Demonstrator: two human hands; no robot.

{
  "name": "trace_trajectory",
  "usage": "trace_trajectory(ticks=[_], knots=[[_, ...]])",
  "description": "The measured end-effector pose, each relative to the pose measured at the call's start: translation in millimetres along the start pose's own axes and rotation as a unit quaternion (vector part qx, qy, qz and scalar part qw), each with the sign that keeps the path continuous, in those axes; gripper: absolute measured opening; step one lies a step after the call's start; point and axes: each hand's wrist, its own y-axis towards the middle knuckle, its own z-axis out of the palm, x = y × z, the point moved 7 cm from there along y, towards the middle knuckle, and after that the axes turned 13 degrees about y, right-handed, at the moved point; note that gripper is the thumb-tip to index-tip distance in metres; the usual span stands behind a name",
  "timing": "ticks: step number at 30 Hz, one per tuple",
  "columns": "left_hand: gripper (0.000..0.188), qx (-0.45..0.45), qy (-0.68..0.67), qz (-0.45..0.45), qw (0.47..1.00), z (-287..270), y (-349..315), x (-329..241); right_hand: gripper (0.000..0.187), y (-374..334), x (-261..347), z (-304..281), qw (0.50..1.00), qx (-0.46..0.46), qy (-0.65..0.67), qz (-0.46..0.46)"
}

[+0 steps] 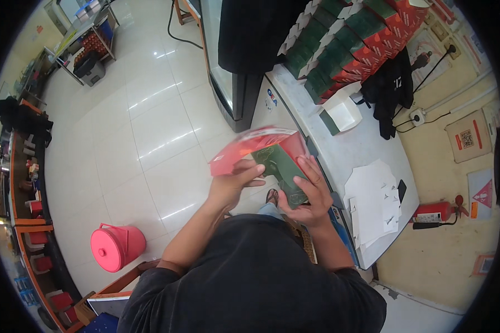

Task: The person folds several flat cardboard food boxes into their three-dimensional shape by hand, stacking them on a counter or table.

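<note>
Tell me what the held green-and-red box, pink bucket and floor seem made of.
Green-and-red box: likely thin cardboard, low sheen; flat panels and folds, part blurred.
Pink bucket: probably plastic, smooth, softly shiny; uniform moulded-looking colour.
Floor: likely ceramic or stone tile, glossy; straight joints, bright reflected streaks.

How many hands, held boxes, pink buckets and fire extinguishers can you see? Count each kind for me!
Left hand and right hand: 2
Held box: 1
Pink bucket: 1
Fire extinguisher: 1
Total: 5
</note>
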Motion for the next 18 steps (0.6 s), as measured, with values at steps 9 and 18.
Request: trace_trajectory(ticks=[9,18], knots=[[0.035,0.139,-0.128,-0.069,0.98,9.0,13.9,8.4,0.054,0.7,-0.3,21.7,0.993,-0.088,-0.014,0.071],[0.06,-0.2,0.562,0.38,0.707,12.7,-23.3,-36.6,0.057,-80.0,-114.8,58.3,0.828,-0.207,0.261,0.451]])
